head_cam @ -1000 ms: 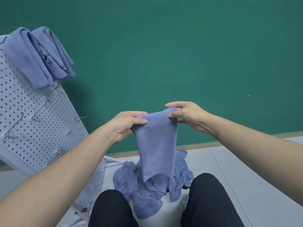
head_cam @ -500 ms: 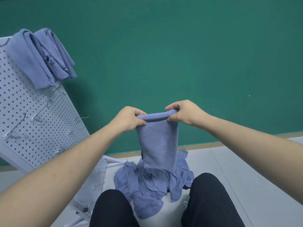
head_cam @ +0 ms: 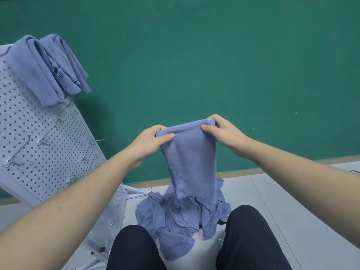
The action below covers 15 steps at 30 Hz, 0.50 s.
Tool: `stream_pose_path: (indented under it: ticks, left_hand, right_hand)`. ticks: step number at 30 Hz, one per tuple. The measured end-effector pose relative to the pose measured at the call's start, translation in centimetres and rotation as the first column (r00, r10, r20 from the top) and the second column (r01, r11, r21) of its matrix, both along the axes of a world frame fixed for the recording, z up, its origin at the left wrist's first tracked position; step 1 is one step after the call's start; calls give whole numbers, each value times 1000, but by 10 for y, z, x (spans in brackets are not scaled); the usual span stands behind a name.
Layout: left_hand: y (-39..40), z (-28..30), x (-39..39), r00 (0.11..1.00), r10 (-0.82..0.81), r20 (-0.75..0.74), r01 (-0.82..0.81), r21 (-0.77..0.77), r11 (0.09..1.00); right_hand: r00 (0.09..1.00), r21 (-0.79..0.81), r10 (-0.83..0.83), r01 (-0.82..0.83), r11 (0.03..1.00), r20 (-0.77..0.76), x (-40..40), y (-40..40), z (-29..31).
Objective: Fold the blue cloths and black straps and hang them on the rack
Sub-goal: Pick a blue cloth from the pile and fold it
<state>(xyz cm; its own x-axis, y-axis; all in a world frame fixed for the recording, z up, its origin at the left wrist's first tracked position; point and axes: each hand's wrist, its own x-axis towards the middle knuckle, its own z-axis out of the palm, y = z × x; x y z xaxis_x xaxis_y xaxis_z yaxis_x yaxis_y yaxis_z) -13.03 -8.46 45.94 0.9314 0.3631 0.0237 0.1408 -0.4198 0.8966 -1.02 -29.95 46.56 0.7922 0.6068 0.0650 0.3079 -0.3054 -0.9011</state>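
Two hands hold one folded blue cloth (head_cam: 191,158) up in front of the green wall (head_cam: 214,55): its top fold is pinched by the left hand (head_cam: 151,144) at the left corner and by the right hand (head_cam: 224,133) at the right corner, fingers curled over the edge. Below it, a heap of blue cloths (head_cam: 175,217) is seen on the floor between the knees. Far left, more folded cloths (head_cam: 48,67) are draped over the white pegboard rack (head_cam: 29,143).
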Motion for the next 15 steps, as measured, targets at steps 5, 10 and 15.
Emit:
stream_pose_path:
  ticks: [5,10,15]
  left_hand:
    - [-21,-7,5,981,133,142,-66,-400,914]
    - [-43,-15,9,930,294,219,-210,-340,917]
    - [-53,-20,2,884,339,321,-304,-154,940]
  right_hand:
    - [976,86,-170,159,984,137,-12,9,-4]
    - [968,171,-227,207,963,104,-21,18,-8]
    - [998,116,-64,65,991,-9,-20,16,-14]
